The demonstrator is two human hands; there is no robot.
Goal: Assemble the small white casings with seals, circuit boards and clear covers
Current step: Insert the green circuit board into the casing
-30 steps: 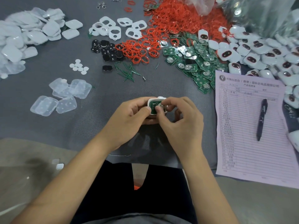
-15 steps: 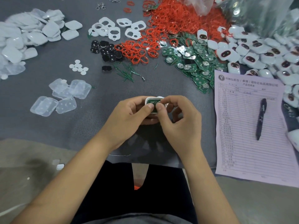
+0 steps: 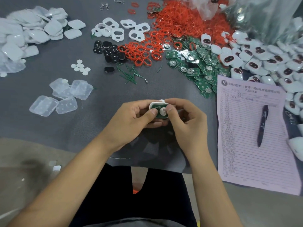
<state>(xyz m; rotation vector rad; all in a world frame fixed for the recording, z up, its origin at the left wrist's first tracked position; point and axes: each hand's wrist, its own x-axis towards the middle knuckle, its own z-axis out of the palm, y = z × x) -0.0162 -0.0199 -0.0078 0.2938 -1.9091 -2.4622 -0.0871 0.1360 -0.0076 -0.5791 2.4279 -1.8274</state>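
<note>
A small white casing (image 3: 151, 106) with a green circuit board (image 3: 159, 110) seated in it is held over the near middle of the grey mat. My left hand (image 3: 131, 120) grips it from the left, thumb on the board. My right hand (image 3: 186, 122) pinches it from the right, thumb pressing the board's round silver cell. Clear covers (image 3: 54, 97) lie at the left, red seals (image 3: 170, 27) at the far middle, loose boards (image 3: 200, 64) right of centre, white casings (image 3: 262, 63) at the far right.
A printed pink form (image 3: 255, 136) with a dark pen (image 3: 262, 125) lies at the right. White frames (image 3: 118, 30), black inserts (image 3: 109, 53), small white discs (image 3: 80, 67), green pins (image 3: 129, 74) and a heap of white lids (image 3: 24, 35) cover the far mat. A plastic bag (image 3: 262, 17) sits far right.
The thumbs have shifted apart on the board, so the silver cell now shows. The casing stays held in both hands at the same spot.
</note>
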